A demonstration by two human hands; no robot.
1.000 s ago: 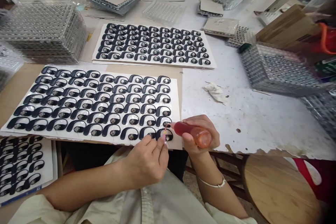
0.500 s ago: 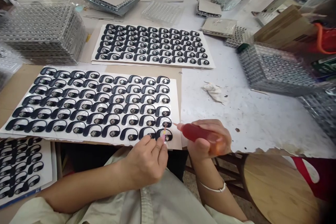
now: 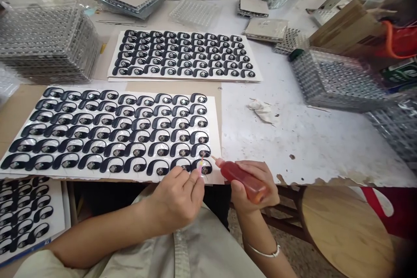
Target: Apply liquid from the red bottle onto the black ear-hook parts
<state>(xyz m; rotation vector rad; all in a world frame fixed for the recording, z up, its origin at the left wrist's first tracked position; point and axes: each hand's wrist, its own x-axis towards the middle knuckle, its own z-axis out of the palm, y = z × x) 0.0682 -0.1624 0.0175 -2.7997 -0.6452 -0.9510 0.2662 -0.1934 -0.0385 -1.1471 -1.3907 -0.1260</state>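
Observation:
My left hand (image 3: 179, 195) is closed in a pinch on a slim pink tool with a yellow part (image 3: 200, 167). Its tip is at a black hook-shaped piece (image 3: 201, 151) with a round metallic centre, in the right-hand column of the near sheet. In my right hand (image 3: 257, 186) lies a red squeeze bottle (image 3: 243, 179), tilted, its thin nozzle pointing left beside that same piece. Rows of such black pieces cover the near white sheet (image 3: 215, 139). Fine wires show at some pieces in the lowest row. My left fingers partly hide that row.
A second sheet of black pieces (image 3: 185, 54) lies behind the first; another (image 3: 29, 213) sits lower left. Stacked clear trays (image 3: 48, 43) stand left, more trays (image 3: 339, 80) right. Crumpled paper (image 3: 262, 110) lies on the white table. A round wooden stool (image 3: 345, 230) is below the edge.
The view has shifted slightly, moving the scene left. My right hand has turned the bottle a little, showing more of its body. Both hands keep their holds at the same piece.

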